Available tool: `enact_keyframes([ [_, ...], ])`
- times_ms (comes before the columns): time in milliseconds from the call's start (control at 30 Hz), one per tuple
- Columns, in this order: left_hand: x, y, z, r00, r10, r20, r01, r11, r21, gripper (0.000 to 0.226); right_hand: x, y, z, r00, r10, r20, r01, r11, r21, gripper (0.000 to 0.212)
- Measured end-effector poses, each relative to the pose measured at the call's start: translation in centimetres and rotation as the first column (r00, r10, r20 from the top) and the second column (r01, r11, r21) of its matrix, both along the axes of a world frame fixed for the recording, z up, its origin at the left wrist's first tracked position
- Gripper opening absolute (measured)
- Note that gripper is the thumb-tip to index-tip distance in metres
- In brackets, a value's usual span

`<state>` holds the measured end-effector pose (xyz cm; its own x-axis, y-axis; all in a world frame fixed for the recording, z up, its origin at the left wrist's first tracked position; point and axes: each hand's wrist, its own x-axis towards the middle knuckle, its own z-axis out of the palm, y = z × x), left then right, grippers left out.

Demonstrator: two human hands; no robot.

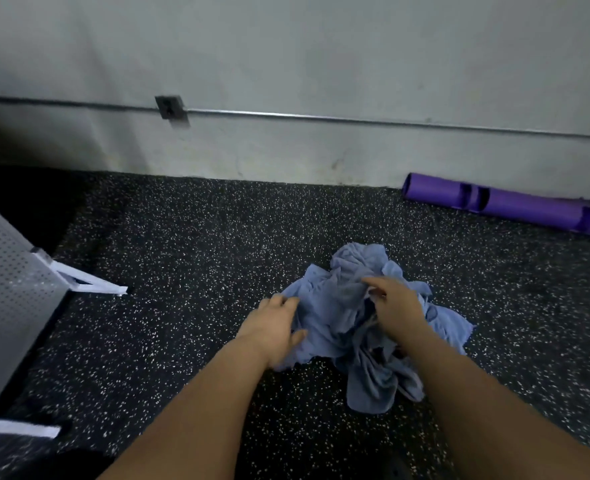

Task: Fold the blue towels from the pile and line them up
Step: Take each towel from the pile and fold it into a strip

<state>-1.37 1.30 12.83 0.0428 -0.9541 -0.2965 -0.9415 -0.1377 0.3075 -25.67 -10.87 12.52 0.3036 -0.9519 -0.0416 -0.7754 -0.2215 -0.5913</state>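
Note:
A crumpled pile of blue towels (342, 317) lies on the dark speckled floor (200, 244), a little right of centre. My left hand (274, 325) rests on the pile's left edge, fingers spread and fairly straight over the cloth. My right hand (395, 303) lies on top of the pile, fingers extended toward the left, its thumb side pressed into the folds. Whether either hand pinches cloth underneath is hidden by the hands themselves. One towel end (371, 389) trails toward me.
A purple roller (515, 206) lies along the wall at the right. A grey perforated metal panel with a white foot (12, 289) stands at the left. The pale wall (286, 64) carries a thin conduit and a box.

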Motion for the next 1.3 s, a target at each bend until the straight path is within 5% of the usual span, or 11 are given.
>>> enact_keyframes([
  [533, -1.4, 9.1, 13.8, 0.972, -0.087, -0.220, -0.038, 0.861, -0.507, 0.073, 1.6, 13.5, 16.1, 0.808, 0.115, 0.578, -0.058, 0.991, -0.117, 0.034],
  [733, -1.0, 10.8, 15.3, 0.899, -0.085, -0.429, -0.178, 0.825, -0.537, 0.008, 2.4, 15.9, 16.9, 0.767, 0.112, 0.632, -0.063, 0.993, -0.099, 0.028],
  [967, 0.9, 10.6, 16.3, 0.776, -0.112, -0.620, -0.305, 0.794, -0.525, 0.004, 3.8, 15.5, 17.0, 0.766, 0.081, 0.638, -0.111, 0.994, 0.008, 0.019],
  [1300, 3.6, 7.9, 15.4, 0.818, -0.102, -0.566, -0.248, 0.825, -0.507, 0.017, 8.0, 14.0, 15.8, 0.806, 0.275, 0.524, -0.328, 0.944, 0.009, 0.019],
])
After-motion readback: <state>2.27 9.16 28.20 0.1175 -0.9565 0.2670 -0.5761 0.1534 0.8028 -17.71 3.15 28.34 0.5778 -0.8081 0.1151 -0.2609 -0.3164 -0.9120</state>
